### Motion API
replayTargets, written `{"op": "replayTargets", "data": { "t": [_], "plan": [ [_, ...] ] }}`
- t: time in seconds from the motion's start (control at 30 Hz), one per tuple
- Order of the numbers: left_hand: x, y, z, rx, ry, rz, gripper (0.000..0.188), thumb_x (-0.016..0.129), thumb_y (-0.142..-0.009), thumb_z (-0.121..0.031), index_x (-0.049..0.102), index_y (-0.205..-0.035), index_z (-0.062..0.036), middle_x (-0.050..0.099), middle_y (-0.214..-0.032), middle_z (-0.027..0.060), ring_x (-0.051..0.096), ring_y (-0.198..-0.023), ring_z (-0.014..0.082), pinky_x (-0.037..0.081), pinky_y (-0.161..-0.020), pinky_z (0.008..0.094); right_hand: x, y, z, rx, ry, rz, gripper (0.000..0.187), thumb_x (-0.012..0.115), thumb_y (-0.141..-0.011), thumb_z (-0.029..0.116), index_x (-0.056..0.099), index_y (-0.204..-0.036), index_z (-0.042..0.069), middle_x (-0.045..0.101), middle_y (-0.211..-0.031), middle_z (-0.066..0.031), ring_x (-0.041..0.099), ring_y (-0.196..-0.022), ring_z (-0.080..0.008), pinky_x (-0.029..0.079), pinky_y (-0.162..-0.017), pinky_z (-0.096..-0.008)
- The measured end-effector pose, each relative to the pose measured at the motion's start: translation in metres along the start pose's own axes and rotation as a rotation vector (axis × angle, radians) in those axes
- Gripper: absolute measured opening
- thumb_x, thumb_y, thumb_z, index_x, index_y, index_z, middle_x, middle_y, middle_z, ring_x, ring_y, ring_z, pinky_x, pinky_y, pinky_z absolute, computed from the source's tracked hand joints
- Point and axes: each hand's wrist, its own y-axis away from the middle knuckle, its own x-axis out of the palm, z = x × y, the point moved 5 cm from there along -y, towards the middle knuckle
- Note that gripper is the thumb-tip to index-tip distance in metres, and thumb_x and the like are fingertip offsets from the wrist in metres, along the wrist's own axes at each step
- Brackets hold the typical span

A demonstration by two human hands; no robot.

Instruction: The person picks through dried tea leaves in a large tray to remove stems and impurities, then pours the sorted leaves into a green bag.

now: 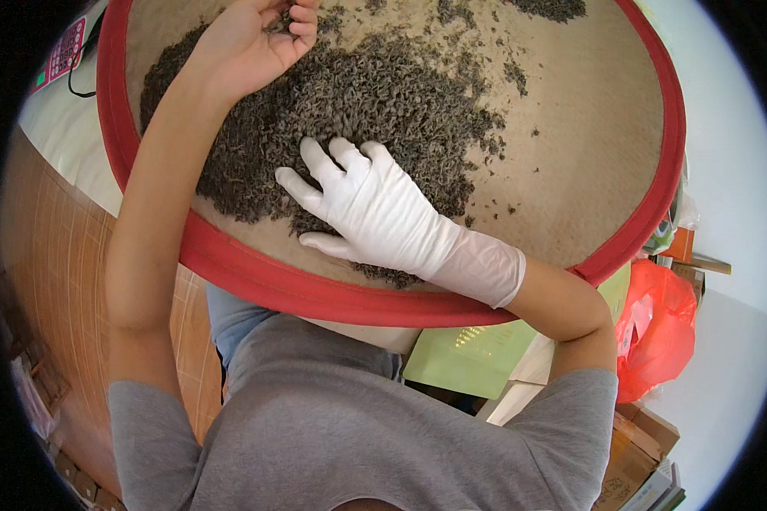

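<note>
A large round tray with a red cloth rim (383, 307) holds a wide heap of dark, curled dried tea leaves (383, 85). My right hand (375, 204), in a white glove, lies palm down on the near part of the heap. Its fingers are spread and touch the leaves; the thumb rests on the bare tan surface. Over the far left of the heap is my left hand (251, 47), bare, with its fingers curled in. The top of the picture cuts off part of it, and what it holds, if anything, is hidden.
Scattered leaves lie on the tray's right side, with a smaller pile (554, 7) at the far edge. A pink keypad device (64, 53) with a black cable is at upper left. To the right are a red plastic bag (660, 332), a green packet (460, 362) and cardboard boxes (631, 456).
</note>
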Motion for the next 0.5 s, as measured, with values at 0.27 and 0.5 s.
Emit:
{"op": "replayTargets", "data": {
  "t": [0.27, 0.5],
  "plan": [
    [-0.002, -0.002, -0.002, -0.008, 0.022, 0.065, 0.016, 0.041, -0.1, -0.01, 0.05, -0.105, 0.0021, 0.048, -0.089, 0.0045, 0.045, -0.072, 0.0123, 0.043, -0.064, 0.0245, 0.0, 0.001, -0.001, 0.063, -0.183, -0.015, 0.04, 0.072, -0.068, 0.021, 0.058, -0.104, 0.011, 0.055, -0.1, -0.0053, 0.06, -0.081, -0.0229, 0.052, -0.058, -0.0324],
    [0.005, 0.004, 0.001, -0.028, 0.087, -0.109, 0.018, 0.037, -0.099, -0.015, 0.048, -0.092, -0.0038, 0.052, -0.08, 0.0033, 0.05, -0.066, 0.0125, 0.044, -0.059, 0.0243, -0.038, 0.004, -0.071, 0.579, -1.253, -0.208, 0.012, 0.062, -0.088, 0.012, 0.064, -0.1, 0.01, 0.066, -0.1, -0.0008, 0.06, -0.08, -0.0069, 0.051, -0.071, -0.0215]
  ]
}}
